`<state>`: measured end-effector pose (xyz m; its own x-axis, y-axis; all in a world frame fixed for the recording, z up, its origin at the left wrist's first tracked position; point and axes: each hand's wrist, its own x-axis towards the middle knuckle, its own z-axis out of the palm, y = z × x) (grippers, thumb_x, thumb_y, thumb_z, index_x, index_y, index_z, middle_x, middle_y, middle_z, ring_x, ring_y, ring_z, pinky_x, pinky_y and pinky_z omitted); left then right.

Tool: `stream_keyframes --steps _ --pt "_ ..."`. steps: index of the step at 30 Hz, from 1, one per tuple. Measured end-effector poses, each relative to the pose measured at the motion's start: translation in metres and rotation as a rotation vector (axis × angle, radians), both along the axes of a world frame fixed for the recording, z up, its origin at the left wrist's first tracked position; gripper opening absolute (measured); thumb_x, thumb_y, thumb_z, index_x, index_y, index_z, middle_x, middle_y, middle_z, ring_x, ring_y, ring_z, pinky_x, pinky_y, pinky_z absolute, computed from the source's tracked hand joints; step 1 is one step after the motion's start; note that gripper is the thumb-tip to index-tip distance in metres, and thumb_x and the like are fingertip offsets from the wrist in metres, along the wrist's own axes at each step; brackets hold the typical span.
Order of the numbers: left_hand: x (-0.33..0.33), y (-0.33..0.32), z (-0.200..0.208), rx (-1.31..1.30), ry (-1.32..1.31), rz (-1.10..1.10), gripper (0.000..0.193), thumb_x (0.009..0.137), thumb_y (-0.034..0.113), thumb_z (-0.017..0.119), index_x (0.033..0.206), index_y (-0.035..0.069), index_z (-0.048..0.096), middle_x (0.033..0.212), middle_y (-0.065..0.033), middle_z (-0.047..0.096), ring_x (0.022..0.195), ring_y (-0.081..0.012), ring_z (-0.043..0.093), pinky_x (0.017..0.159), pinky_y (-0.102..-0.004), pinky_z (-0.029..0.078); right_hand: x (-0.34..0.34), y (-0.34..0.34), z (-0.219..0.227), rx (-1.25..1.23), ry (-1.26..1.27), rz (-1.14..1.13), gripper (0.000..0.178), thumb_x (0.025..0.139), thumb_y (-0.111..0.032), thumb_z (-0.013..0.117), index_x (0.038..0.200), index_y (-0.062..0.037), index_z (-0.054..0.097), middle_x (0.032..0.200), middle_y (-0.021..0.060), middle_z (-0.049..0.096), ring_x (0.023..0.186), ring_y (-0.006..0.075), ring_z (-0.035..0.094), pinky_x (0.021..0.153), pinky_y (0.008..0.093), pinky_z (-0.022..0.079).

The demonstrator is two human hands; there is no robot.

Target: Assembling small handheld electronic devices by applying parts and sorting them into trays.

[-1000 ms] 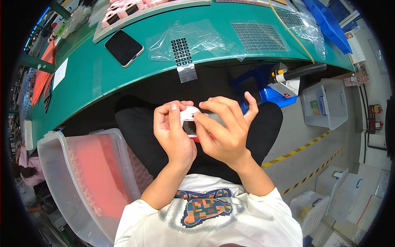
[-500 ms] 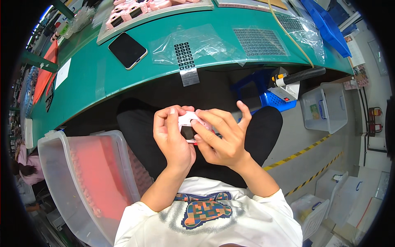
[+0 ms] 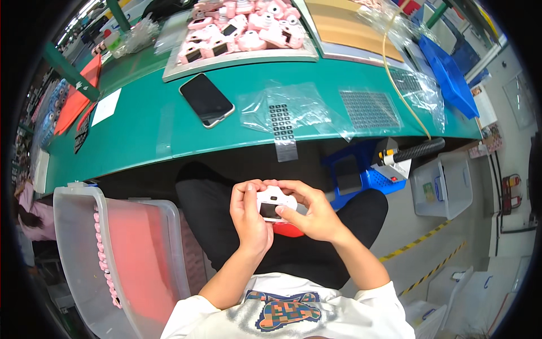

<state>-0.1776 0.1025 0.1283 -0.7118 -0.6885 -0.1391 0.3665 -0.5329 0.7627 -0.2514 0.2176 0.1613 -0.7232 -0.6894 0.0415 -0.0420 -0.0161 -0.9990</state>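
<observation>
Since the earlier frame, my right hand [image 3: 313, 214] has folded its raised fingers around the right side of the pale pink camera [image 3: 273, 198], and the thumb lies now at the edge of its dark screen. My left hand [image 3: 250, 217] is clamped on the other side, so both hands grip the camera above my lap [image 3: 262, 250], its back facing me. Between my fingers and the front edge of the green table [image 3: 132, 135] there is an open, dark gap. A strip of black stickers [image 3: 282, 125] hangs over this edge; the phone [image 3: 206, 100] lies fully inside it. The clear bin [image 3: 78, 248] stands near my left leg, the blue stool [image 3: 370, 181] just beyond my right knee.
</observation>
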Motion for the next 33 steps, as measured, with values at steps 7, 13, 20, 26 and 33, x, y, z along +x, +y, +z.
stream_keyframes --steps 7,13,20,26,33 --pt "0.035 -0.033 0.016 -0.207 0.044 0.179 0.02 0.107 0.02 0.042 0.109 0.003 0.052 0.112 -0.0161 0.059 0.1 -0.0276 0.062 0.089 -0.0372 0.048 -0.109 -0.048 0.043 0.087 -0.216 0.165 0.025 0.089 -0.002 0.066 0.114 0.0035 0.067 0.099 0.0109 0.07 0.08 0.012 0.065 0.072 0.021 0.054" --pt "0.118 -0.067 0.002 -0.418 -0.026 0.053 0.014 0.102 0.014 0.049 0.102 0.002 0.055 0.103 -0.0155 0.061 0.088 -0.0229 0.061 0.081 -0.0311 0.048 -0.25 -0.169 0.079 0.075 -0.081 -0.101 0.022 0.091 -0.012 0.071 0.105 0.003 0.063 0.09 0.0117 0.066 0.073 0.0157 0.065 0.068 0.0238 0.056" --pt "0.175 -0.079 -0.007 -0.39 -0.317 0.208 0.012 0.1 0.013 0.052 0.099 0.001 0.055 0.099 -0.0145 0.061 0.083 -0.022 0.06 0.078 -0.0308 0.048 -0.352 -0.273 0.099 0.126 0.218 -0.38 0.026 0.087 -0.008 0.066 0.112 0.0003 0.066 0.102 0.0123 0.068 0.086 0.0209 0.065 0.077 0.0284 0.054" --pt "0.2 -0.078 0.02 -0.608 -0.326 0.24 0.014 0.098 0.015 0.054 0.091 0.003 0.055 0.089 -0.0139 0.06 0.074 -0.0219 0.059 0.073 -0.0338 0.05 -0.348 -0.315 0.078 0.192 0.44 -0.452 0.038 0.085 -0.007 0.06 0.122 -0.0018 0.069 0.116 0.0115 0.07 0.103 0.024 0.064 0.088 0.0306 0.051" --pt "0.282 -0.164 0.117 -1.009 -0.487 0.694 0.017 0.091 0.001 0.052 0.077 0.007 0.058 0.076 -0.0065 0.059 0.072 -0.0184 0.053 0.068 -0.0295 0.046 -0.345 -0.258 0.048 -0.055 0.797 -0.036 0.034 0.096 -0.017 0.062 0.129 -0.0065 0.065 0.121 0.0095 0.068 0.107 0.0204 0.065 0.093 0.0307 0.051"
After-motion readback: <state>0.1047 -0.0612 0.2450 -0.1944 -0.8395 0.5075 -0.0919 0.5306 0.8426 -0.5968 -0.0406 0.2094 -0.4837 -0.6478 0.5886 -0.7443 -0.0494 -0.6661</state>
